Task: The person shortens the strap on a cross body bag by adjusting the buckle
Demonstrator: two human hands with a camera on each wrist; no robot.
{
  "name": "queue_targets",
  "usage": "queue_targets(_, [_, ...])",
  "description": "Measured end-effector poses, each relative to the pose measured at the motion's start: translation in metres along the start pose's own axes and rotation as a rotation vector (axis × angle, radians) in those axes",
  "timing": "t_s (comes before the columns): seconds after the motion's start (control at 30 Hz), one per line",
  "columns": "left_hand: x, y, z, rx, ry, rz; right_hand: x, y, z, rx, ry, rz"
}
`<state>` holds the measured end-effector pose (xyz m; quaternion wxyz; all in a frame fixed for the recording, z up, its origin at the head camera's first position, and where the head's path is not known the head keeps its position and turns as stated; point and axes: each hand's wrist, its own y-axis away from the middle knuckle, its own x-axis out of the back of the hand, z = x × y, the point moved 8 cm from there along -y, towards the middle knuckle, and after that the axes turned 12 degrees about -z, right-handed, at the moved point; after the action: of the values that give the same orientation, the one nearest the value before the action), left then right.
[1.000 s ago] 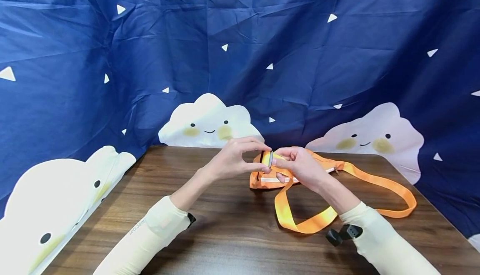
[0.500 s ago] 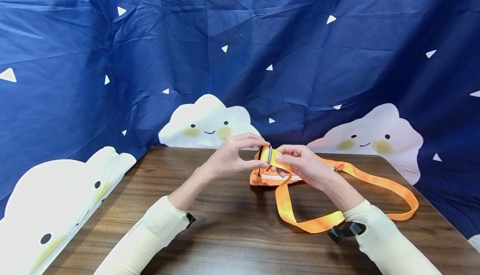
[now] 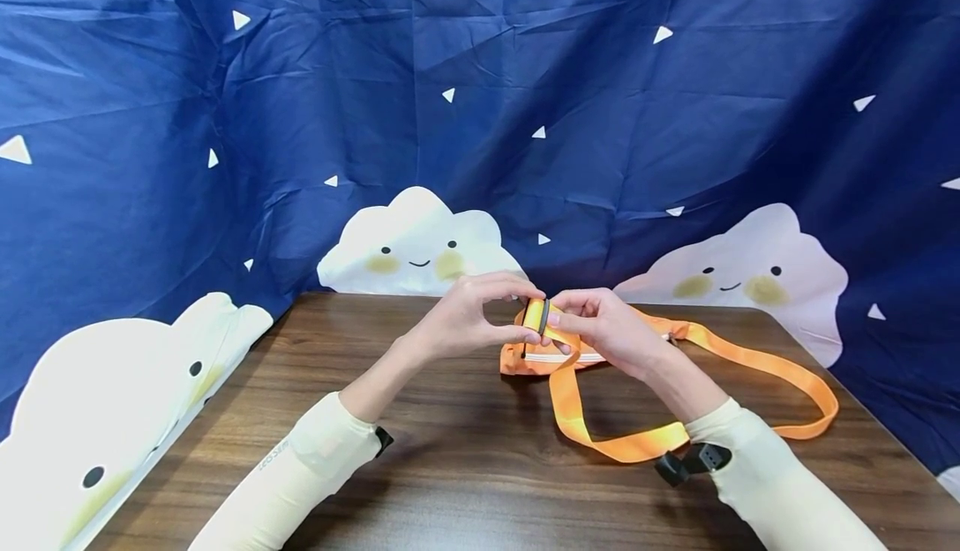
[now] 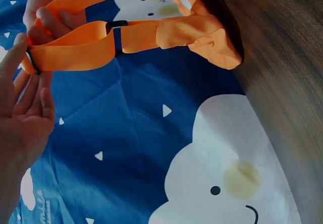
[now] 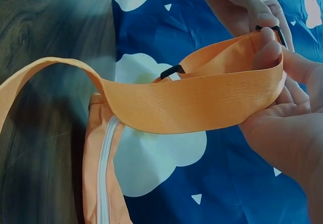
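Left grip (image 3: 468, 311): thumb and fingers pinch a dark slider (image 3: 545, 316) between their tips, the thumb at its near end and a finger at its far end. Right grip (image 3: 607, 330): thumb and fingers pinch the orange strap (image 3: 618, 448) just beside the slider, on the right side of it. The two grips stand close together, facing each other, with the slider and a short run of webbing between them.

The strap passes through the slider. As the left wrist view shows, it forms a flat fold that extends from the left grip to a second dark buckle (image 4: 117, 24), set along the webbing between the left grip and the orange bag.

The bag (image 3: 512, 363) lies on the bench (image 3: 420, 468), behind and below both grips, and is partly covered by them. Its white zipper (image 3: 543, 358) runs crosswise beneath the fingers. From below the right grip, the strap drops in a loop towards the person, reaching the right forearm; a further loop lies to the right of that forearm and connects to the bag's right end. A blue backdrop (image 3: 480, 117) with white clouds and triangles hangs beyond the grips.
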<state>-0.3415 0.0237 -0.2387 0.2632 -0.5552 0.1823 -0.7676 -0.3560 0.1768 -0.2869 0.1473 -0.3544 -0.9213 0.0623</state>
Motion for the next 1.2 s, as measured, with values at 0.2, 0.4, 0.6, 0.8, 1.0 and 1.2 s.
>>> queue_targets(0.2, [0.006, 0.002, -0.004, 0.021, -0.037, 0.002, 0.006, 0.003, 0.001, -0.039, 0.012, -0.012])
queue_targets(0.4, [0.011, 0.004, -0.004, 0.027, -0.043, 0.014, 0.020, 0.012, 0.003, -0.069, 0.042, 0.043])
queue_targets(0.6, [0.009, 0.003, -0.005, 0.024, -0.020, 0.002, 0.017, 0.010, 0.000, -0.040, 0.045, 0.033])
queue_targets(0.8, [0.004, 0.000, -0.005, -0.009, -0.008, -0.017, 0.009, 0.006, -0.005, -0.009, 0.048, 0.019])
queue_targets(1.0, [0.001, -0.001, -0.003, -0.017, 0.003, -0.022, 0.006, 0.004, -0.006, -0.014, 0.054, 0.016])
queue_targets(1.2, [0.007, 0.000, 0.002, -0.014, -0.006, 0.005, 0.013, 0.009, -0.005, -0.055, 0.063, 0.027])
